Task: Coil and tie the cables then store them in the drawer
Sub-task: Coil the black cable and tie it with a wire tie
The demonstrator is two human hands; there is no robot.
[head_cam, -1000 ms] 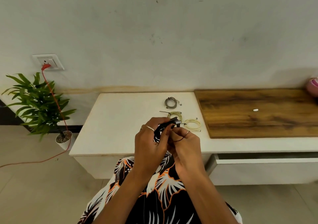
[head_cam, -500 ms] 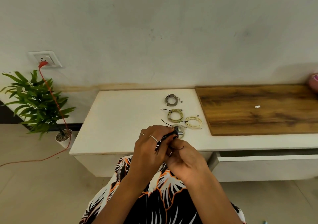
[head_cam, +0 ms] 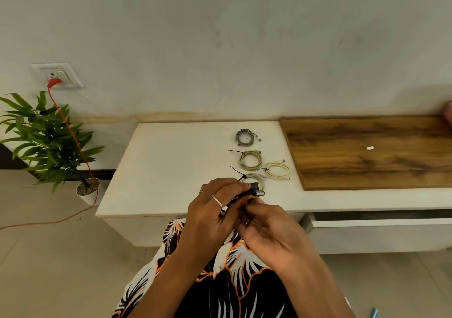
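My left hand (head_cam: 215, 210) grips a coiled black cable (head_cam: 253, 190) with a silver plug, held above the front edge of the white cabinet top (head_cam: 171, 171). My right hand (head_cam: 271, 229) pinches a thin black tie at the coil; most of the coil is hidden by my fingers. Several tied coils lie on the top: a grey one (head_cam: 245, 137), a greenish one (head_cam: 250, 159), a cream one (head_cam: 278, 170) and a white one (head_cam: 254, 179) just behind my hands. The drawer (head_cam: 381, 222) at lower right stands slightly open.
A wooden board (head_cam: 367, 151) with a small white piece (head_cam: 370, 147) covers the right of the cabinet. A potted plant (head_cam: 49, 136) stands on the floor at left, with a red cord (head_cam: 73, 134) running from a wall socket (head_cam: 57, 74). A pink object (head_cam: 448, 112) shows at the right edge.
Both hands have dropped toward me with the black cable, uncovering the white coil behind them. The right hand has shifted lower on the tie.
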